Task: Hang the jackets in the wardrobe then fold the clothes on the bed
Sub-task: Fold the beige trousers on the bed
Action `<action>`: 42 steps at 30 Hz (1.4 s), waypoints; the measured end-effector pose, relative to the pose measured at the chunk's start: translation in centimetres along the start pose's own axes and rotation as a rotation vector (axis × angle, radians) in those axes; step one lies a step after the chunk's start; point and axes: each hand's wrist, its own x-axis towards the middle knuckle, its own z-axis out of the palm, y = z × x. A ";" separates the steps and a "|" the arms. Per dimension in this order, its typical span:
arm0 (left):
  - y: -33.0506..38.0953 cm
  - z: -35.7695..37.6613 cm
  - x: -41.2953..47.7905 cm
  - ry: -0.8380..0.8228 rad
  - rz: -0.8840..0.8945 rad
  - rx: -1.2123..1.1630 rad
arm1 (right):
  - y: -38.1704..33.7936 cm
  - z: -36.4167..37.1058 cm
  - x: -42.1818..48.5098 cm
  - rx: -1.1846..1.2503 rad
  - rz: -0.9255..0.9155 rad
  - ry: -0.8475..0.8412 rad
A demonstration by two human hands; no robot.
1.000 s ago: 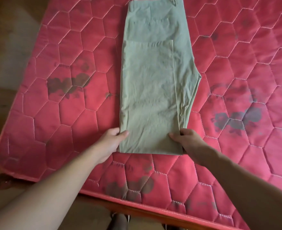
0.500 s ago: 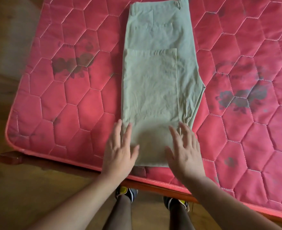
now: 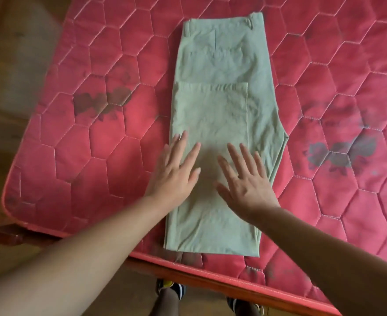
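Lying close to the near edge of the red quilted mattress [image 3: 80, 179], the pale green cotton trousers [image 3: 213, 224] are folded lengthwise and doubled once, with the fold nearest the person. The left hand [image 3: 176, 176] and right hand [image 3: 247, 185] lie flat on the upper layer, side by side, fingers spread. Uneven pressure could skew that layer off the one beneath or push creases towards the hems further up. Beyond them the waistband end lies uncovered, and a careless next fold could leave it misaligned.
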 end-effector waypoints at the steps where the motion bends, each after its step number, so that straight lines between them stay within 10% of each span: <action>1: -0.4 -0.3 2.8 0.019 -0.011 0.029 | 0.5 -0.9 2.6 0.008 0.027 0.001; 13: -4.5 0.0 12.5 -0.324 -0.078 0.026 | 4.2 -2.2 13.8 0.025 0.168 -0.207; 19: -5.1 -3.2 14.2 0.148 -0.284 -0.524 | 3.0 -4.9 13.7 0.883 0.553 0.345; 23: -5.9 -4.4 16.3 0.086 -0.678 -0.952 | 5.2 -6.8 16.4 1.242 0.880 0.278; 30: -6.1 -4.9 14.2 -0.039 -0.695 -1.000 | 6.3 -6.2 15.1 1.248 0.749 0.088; 35: -5.8 -4.8 12.7 -0.118 -0.787 -1.446 | 6.4 -5.7 13.6 1.390 0.713 0.143; 42: -5.2 -6.2 11.8 -0.159 -0.725 -1.256 | 5.8 -7.5 12.7 1.261 0.654 0.131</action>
